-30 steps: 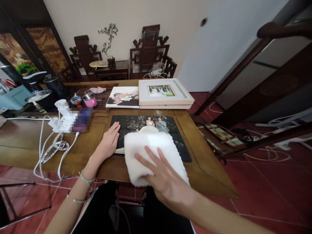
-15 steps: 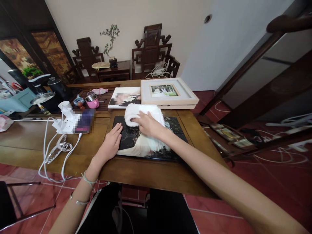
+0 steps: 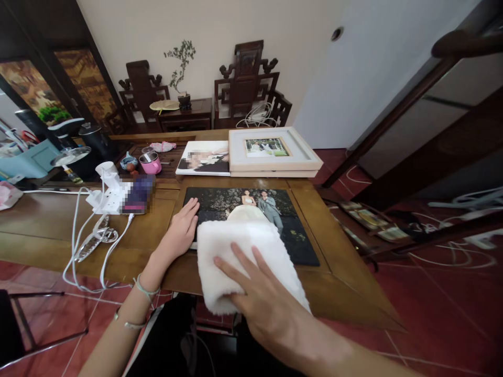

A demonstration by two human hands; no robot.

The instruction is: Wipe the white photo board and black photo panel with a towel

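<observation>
A dark photo panel [image 3: 301, 235] showing two people in wedding clothes lies flat on the wooden table. On its left edge rests my left hand [image 3: 183, 229], fingers stretched out and lying flat. My right hand [image 3: 265, 298] grips a folded, fluffy white cloth [image 3: 251, 238], with the fingers spread over its top and the thumb tucked into the fold. The cloth covers the panel's lower middle and reaches past the near edge of the table; whether its underside touches the panel is hidden.
Behind the panel lie a white-edged photo print [image 3: 204, 157] and pale picture frames [image 3: 275, 152] in a stack. To the left are a power strip [image 3: 112, 201] with white cables, a phone [image 3: 137, 195], a clear hair claw [image 3: 96, 238] and a pink cup [image 3: 150, 163].
My right hand has drawn the white cloth from the panel's upper part toward me, down to the near edge. The pictured couple is now uncovered. My left hand stays in place.
</observation>
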